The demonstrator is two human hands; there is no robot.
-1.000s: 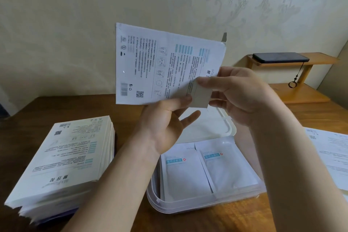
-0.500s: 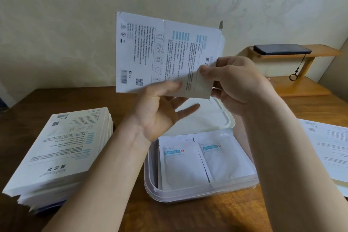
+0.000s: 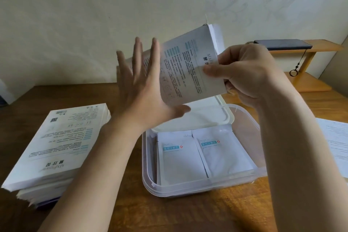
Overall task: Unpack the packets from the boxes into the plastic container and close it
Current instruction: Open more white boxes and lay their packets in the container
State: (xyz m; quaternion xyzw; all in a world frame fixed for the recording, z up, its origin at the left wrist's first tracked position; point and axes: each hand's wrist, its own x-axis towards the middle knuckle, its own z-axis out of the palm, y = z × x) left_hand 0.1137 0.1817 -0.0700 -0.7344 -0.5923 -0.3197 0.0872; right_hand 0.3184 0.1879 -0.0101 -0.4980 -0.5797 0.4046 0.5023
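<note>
Patterned wallpaper rose behind a brown wooden tabletop (image 3: 188,213), and both hands were raised above it. The right hand (image 3: 244,73) pinched the right end of a flat printed box (image 3: 188,68), thumb across the printed face and the other fingers curled behind it. The left hand (image 3: 145,88) was spread wide, fingers straight, palm turned toward the box's left part and thumb under its lower edge; it gripped nothing, and motion blur hid whether the palm actually touched the card.

The box's long axis ran from lower left up to upper right, tilted, with what looked like an opened flap and white edges showing at the upper right end (the end nearest the right hand). So the opening lay on the right hand's side, and that hand seemed better placed to draw the contents out while the left steadied the far end.

Directly below the box and nearer the person sat the open plastic container (image 3: 148,181), its lid (image 3: 207,117) lying behind it. Two white packets (image 3: 180,160) already lay side by side inside, long axes pointing roughly away from the person. A stack of boxes (image 3: 60,143) waited on the tabletop well to the left, nearer the left hand, so the unpacking looked far from finished.
</note>
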